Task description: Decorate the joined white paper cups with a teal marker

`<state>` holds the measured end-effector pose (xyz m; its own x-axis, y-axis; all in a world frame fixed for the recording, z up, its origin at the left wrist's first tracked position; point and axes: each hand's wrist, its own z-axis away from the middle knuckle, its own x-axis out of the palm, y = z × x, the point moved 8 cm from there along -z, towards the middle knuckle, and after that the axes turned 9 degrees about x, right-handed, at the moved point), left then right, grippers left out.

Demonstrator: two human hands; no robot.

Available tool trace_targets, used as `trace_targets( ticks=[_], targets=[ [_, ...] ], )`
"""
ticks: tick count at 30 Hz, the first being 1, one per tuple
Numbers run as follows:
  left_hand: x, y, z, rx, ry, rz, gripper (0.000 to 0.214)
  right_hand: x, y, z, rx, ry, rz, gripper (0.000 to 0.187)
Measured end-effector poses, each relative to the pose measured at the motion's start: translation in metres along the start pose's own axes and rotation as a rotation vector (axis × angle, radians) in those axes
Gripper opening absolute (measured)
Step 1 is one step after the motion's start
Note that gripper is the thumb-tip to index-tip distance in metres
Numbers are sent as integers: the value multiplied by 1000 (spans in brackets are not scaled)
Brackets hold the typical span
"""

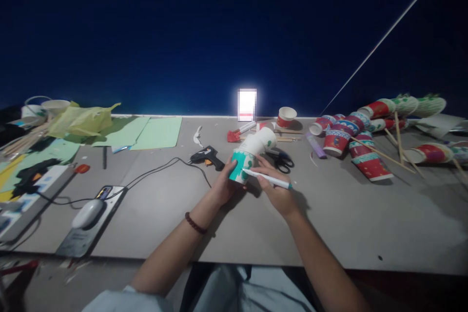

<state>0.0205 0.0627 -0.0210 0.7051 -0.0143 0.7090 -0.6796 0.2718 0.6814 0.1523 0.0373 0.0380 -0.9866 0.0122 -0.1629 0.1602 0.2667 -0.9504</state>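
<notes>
The cup (pixel 239 157) is matt paper, the marker (pixel 273 180) (smooth by its look) plastic.

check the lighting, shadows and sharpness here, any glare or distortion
Head view: a pixelated white rectangle glares against the dark blue background; head view: soft shadows lie on the table beside the left hand and right hand; head view: the power strip near the left edge looks soft and possibly stretched, while the held cup's green pattern stays readable.
</notes>
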Motion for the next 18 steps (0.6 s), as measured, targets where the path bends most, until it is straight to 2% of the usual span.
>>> trace_targets(
  ticks=[8,15,18],
  targets=[
    [-3,-2,-1,-27,10,33,52,8,-3,2,-2,-122,58,20],
    [1,1,0,12,-10,6,52,4,-5,1,27,-58,58,21],
    [1,2,0,15,-8,-15,49,6,-5,1,8,-81,67,19]
  ],
)
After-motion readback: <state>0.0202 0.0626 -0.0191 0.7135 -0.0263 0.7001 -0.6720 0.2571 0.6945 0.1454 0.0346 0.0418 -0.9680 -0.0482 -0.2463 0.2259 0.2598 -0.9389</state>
